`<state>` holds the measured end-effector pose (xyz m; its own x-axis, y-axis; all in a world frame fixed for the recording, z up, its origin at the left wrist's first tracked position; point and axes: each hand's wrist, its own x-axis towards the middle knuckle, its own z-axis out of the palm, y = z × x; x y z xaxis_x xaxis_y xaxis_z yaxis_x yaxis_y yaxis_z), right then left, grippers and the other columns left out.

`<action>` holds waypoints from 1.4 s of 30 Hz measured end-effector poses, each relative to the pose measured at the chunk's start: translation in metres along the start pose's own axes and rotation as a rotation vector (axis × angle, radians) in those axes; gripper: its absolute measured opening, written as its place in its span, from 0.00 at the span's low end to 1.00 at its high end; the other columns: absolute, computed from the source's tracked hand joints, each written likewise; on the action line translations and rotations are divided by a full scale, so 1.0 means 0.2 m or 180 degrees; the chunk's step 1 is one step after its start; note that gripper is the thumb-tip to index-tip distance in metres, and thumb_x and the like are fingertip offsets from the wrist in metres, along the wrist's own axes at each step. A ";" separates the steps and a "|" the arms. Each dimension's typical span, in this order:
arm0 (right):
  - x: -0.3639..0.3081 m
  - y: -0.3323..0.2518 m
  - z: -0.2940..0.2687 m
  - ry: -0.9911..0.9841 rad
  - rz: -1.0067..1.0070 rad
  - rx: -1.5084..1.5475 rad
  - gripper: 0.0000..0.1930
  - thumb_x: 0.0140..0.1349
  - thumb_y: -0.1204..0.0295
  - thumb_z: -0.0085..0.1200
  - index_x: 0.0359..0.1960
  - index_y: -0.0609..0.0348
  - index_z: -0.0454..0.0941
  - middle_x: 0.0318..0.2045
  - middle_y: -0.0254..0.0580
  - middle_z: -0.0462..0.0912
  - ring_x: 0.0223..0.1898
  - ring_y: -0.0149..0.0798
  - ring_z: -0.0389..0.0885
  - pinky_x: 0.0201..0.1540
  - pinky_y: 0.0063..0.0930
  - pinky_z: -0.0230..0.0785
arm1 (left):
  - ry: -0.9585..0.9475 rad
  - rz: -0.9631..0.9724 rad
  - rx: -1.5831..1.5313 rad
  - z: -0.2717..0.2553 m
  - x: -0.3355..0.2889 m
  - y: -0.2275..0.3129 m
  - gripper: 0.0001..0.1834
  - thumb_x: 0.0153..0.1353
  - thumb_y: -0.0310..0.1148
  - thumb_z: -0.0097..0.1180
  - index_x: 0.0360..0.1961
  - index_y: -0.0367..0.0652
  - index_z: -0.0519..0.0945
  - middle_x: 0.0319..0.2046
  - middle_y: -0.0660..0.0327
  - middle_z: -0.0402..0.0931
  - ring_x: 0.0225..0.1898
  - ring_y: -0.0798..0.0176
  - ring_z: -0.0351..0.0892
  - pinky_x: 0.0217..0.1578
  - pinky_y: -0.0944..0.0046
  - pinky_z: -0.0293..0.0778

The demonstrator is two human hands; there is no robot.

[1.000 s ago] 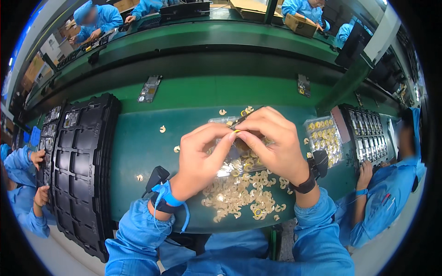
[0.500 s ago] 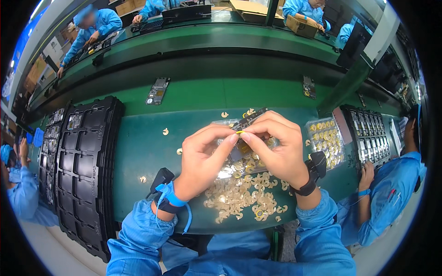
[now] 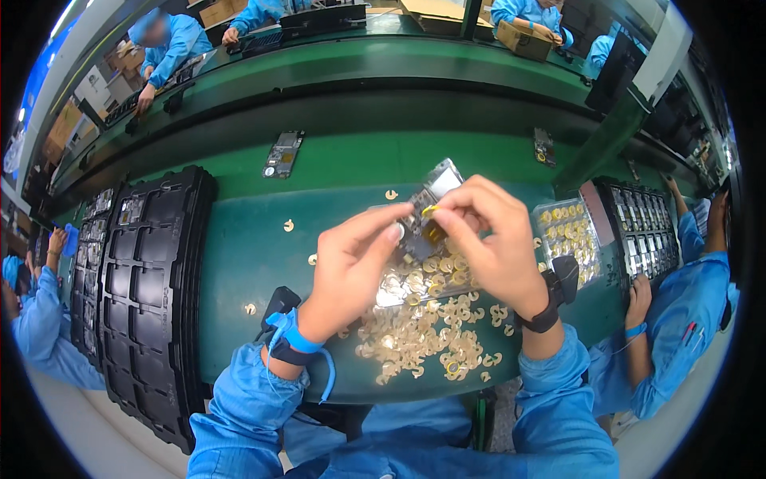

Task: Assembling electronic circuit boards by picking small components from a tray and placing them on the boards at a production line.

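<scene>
A circuit board (image 3: 428,209) with a silvery end is tilted up between my hands, above the heap. My left hand (image 3: 351,259) has thumb and index finger closed at the board's left edge. A small pale patch shows at that thumb tip; I cannot make out what it is. My right hand (image 3: 496,243) pinches a small yellow ring-shaped sticker (image 3: 431,211) over the board's face; its other fingers are partly hidden behind. Below lies a clear plastic sheet (image 3: 389,297) with yellow-edged stickers on it. Nearer me spreads a heap of pale C-shaped pieces (image 3: 419,339).
Stacked black trays (image 3: 148,303) stand at the left. To the right are another sticker sheet (image 3: 570,239) and a tray of boards (image 3: 645,231), near a co-worker's hand (image 3: 638,299). Two boards lie on the green belt, one left (image 3: 283,154) and one right (image 3: 543,147).
The board has turned so its face shows more. My hands have moved apart, the right one up and right with the yellow sticker. Boards on the belt have shifted slightly right.
</scene>
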<state>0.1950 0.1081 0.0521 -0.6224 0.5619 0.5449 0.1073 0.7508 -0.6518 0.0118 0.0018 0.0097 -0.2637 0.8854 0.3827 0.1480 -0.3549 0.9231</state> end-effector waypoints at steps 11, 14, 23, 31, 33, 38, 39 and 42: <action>-0.05 -0.02 0.12 0.0062 0.1325 0.1687 0.03 0.71 0.79 0.62 0.40 0.67 0.84 0.30 0.28 0.82 0.29 0.17 0.75 0.29 0.16 0.64 | 0.0123 -0.0681 -0.1902 0.07 -0.02 -0.03 0.28 0.76 0.20 0.49 0.76 0.31 0.65 0.68 0.48 0.76 0.66 0.59 0.78 0.64 0.59 0.78; -0.05 -0.01 0.14 0.0124 0.0845 0.0990 0.03 0.67 0.78 0.64 0.37 0.66 0.85 0.26 0.31 0.79 0.25 0.20 0.70 0.27 0.21 0.62 | -0.0018 -0.0482 -0.1942 0.06 -0.01 -0.03 0.27 0.76 0.19 0.49 0.75 0.30 0.67 0.69 0.48 0.74 0.69 0.55 0.76 0.66 0.57 0.77; -0.04 -0.04 0.12 0.0171 0.0760 0.0607 0.03 0.64 0.78 0.66 0.37 0.65 0.85 0.24 0.34 0.75 0.22 0.26 0.68 0.26 0.25 0.60 | -0.0127 -0.0320 -0.1923 0.07 -0.02 -0.03 0.26 0.76 0.19 0.49 0.74 0.29 0.68 0.70 0.47 0.72 0.73 0.52 0.71 0.67 0.53 0.75; -0.06 -0.03 0.14 0.0332 0.0776 0.0728 0.04 0.61 0.79 0.69 0.33 0.65 0.85 0.23 0.35 0.78 0.23 0.26 0.71 0.26 0.25 0.61 | -0.0062 -0.0179 -0.1710 0.08 -0.03 -0.03 0.26 0.73 0.15 0.51 0.72 0.25 0.69 0.67 0.46 0.74 0.71 0.52 0.74 0.69 0.54 0.73; -0.06 -0.04 0.14 0.0353 0.0807 0.0728 0.04 0.61 0.80 0.69 0.32 0.65 0.85 0.23 0.35 0.78 0.23 0.26 0.71 0.26 0.24 0.62 | -0.0019 -0.0239 -0.1681 0.08 -0.03 -0.01 0.26 0.73 0.14 0.51 0.71 0.24 0.69 0.66 0.45 0.75 0.70 0.52 0.74 0.70 0.55 0.72; -0.05 -0.06 0.15 0.0352 0.0780 0.0589 0.04 0.60 0.81 0.69 0.32 0.65 0.85 0.23 0.35 0.78 0.24 0.26 0.72 0.27 0.24 0.63 | 0.0138 -0.0250 -0.1528 0.08 -0.03 -0.01 0.26 0.72 0.15 0.52 0.70 0.23 0.69 0.65 0.40 0.76 0.64 0.50 0.80 0.64 0.52 0.79; -0.05 -0.06 0.15 0.0390 0.0645 0.0448 0.04 0.59 0.81 0.69 0.32 0.65 0.85 0.23 0.35 0.78 0.24 0.27 0.72 0.27 0.24 0.63 | 0.0143 -0.0257 -0.1530 0.08 -0.03 -0.01 0.26 0.72 0.15 0.52 0.70 0.23 0.69 0.65 0.40 0.76 0.64 0.50 0.80 0.64 0.52 0.79; -0.05 -0.06 0.15 0.0414 0.0430 0.0238 0.04 0.58 0.82 0.69 0.32 0.65 0.85 0.24 0.36 0.78 0.23 0.28 0.74 0.26 0.24 0.64 | 0.0168 -0.0368 -0.1729 0.09 -0.04 -0.01 0.24 0.73 0.14 0.51 0.70 0.23 0.71 0.66 0.44 0.75 0.69 0.52 0.75 0.70 0.54 0.72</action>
<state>0.1771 0.0830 0.0394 -0.5002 0.6995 0.5103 0.1220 0.6404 -0.7583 0.0305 0.0013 0.0051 -0.2986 0.9165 0.2662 -0.3938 -0.3723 0.8404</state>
